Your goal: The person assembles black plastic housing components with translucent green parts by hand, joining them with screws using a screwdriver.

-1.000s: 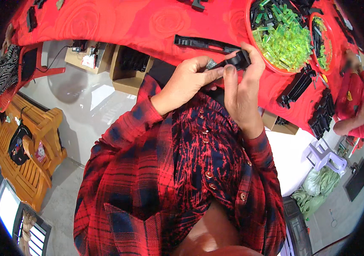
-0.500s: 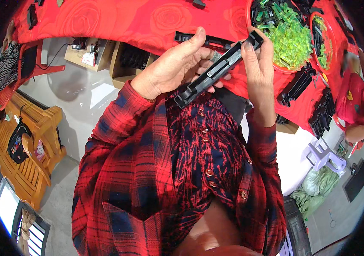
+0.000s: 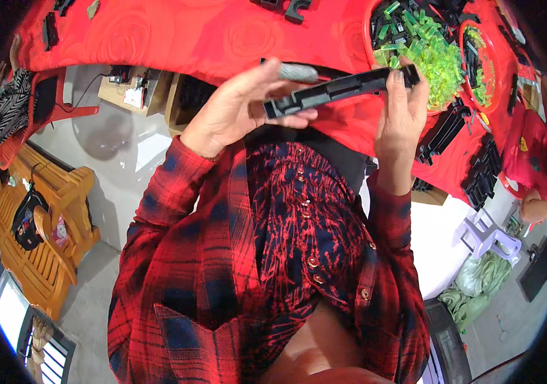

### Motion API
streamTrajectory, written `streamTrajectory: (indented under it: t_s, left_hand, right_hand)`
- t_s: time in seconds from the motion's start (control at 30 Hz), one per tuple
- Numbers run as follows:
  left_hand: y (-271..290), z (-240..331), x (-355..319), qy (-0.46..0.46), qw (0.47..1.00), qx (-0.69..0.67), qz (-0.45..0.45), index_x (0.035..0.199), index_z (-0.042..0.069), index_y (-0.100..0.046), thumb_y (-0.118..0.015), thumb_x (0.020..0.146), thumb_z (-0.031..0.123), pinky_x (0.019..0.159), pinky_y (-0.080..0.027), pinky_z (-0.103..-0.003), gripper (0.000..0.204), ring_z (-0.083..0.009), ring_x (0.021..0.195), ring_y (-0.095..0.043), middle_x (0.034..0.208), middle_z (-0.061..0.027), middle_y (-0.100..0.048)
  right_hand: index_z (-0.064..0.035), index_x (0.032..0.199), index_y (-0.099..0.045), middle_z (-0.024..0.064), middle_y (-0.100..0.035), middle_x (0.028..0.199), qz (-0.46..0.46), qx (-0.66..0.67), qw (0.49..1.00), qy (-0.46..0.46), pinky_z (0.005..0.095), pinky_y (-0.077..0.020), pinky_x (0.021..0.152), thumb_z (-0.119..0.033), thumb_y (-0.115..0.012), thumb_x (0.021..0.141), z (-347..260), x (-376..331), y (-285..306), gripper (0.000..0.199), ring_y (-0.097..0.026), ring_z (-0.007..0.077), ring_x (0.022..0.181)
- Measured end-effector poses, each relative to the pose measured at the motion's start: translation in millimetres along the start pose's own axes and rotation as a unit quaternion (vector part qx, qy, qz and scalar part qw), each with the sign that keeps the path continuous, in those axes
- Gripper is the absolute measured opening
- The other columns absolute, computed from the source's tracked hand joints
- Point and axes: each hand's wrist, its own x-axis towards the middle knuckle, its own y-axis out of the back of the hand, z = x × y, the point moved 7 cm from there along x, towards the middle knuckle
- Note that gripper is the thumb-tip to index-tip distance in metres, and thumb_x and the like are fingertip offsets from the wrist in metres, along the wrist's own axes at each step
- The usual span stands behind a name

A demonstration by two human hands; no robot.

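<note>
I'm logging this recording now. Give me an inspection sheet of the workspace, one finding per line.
Surface: red rose-patterned tablecloth.
Work pieces: long black part held above the table edge; translucent green pieces heaped with dark ones in a large red basin.
Grips: right hand closed on one end of the long black part; left hand at its other end, hold unclear.
Beside left thumb: grey textured piece; held or lying, cannot tell.
Clutter: stacked black parts near the basin.
Cables: thin dark cable under the table's left side; none seen at the hands.
Surroundings: wooden seat left; pale purple stool and another person right.
</note>
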Motion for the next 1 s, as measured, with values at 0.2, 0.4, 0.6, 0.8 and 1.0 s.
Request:
streamTrajectory:
  t_s: [0.2,0.4,0.6,0.8,1.0]
  left_hand:
    - [13.5,0.8,17.1,-0.216,0.961,-0.172,0.003,0.125,0.005,-0.057,-0.057,0.1,0.032,0.11,-0.042,-0.048,0.036,-0.0332,0.123,-0.055,0.127,-0.0139,-0.061]
    - [-26.9,-0.3,34.1,-0.249,0.964,-0.041,0.081,0.129,0.007,-0.05,-0.053,0.103,0.022,0.107,-0.043,-0.044,0.031,-0.0235,0.12,-0.057,0.13,-0.0121,-0.06]
    - [-27.5,0.4,34.5,-0.276,0.944,0.061,0.173,0.126,0.004,-0.046,-0.043,0.106,0.02,0.085,-0.054,-0.033,0.026,-0.0184,0.092,-0.065,0.106,-0.0112,-0.062]
    - [-16.0,1.2,29.8,-0.244,0.899,0.295,0.211,0.114,0.004,-0.049,-0.042,0.107,0.02,0.071,-0.051,-0.026,0.018,-0.0095,0.079,-0.059,0.092,-0.0029,-0.059]
    - [-31.4,3.3,19.5,-0.264,0.813,0.467,0.228,0.106,0.0,-0.054,-0.049,0.104,0.014,0.069,-0.046,-0.029,0.016,-0.0115,0.074,-0.052,0.083,-0.0031,-0.055]
  right_hand:
    - [0.001,0.118,-0.045,0.0127,-0.061,0.112,0.042,0.055,0.997,0.026,0.0262,-0.0478,0.087,-0.008,-0.062,0.097,3.8,-12.2,-1.1,0.028,-0.057,0.0122,0.094]
    - [0.0002,0.111,-0.045,0.0139,-0.059,0.114,0.018,-0.091,0.992,0.08,0.0287,-0.0482,0.087,-0.004,-0.066,0.094,-6.9,-44.4,-26.9,0.028,-0.058,0.0158,0.098]
    - [0.0036,0.119,-0.048,0.0148,-0.058,0.117,-0.131,-0.254,0.953,0.1,0.0345,-0.0457,0.096,-0.001,-0.064,0.091,-1.0,-55.7,-44.0,0.033,-0.058,0.0212,0.107]
    - [0.0006,0.112,-0.059,0.0112,-0.065,0.102,-0.215,-0.284,0.929,0.101,0.0347,-0.0445,0.09,-0.007,-0.065,0.09,-22.2,-44.9,-40.5,0.025,-0.063,0.0215,0.096]
    - [0.0031,0.136,-0.047,0.0145,-0.061,0.12,-0.089,-0.178,0.964,0.175,0.0321,-0.046,0.099,-0.018,-0.04,0.107,-33.8,12.0,-41.1,0.036,-0.061,0.0206,0.11]
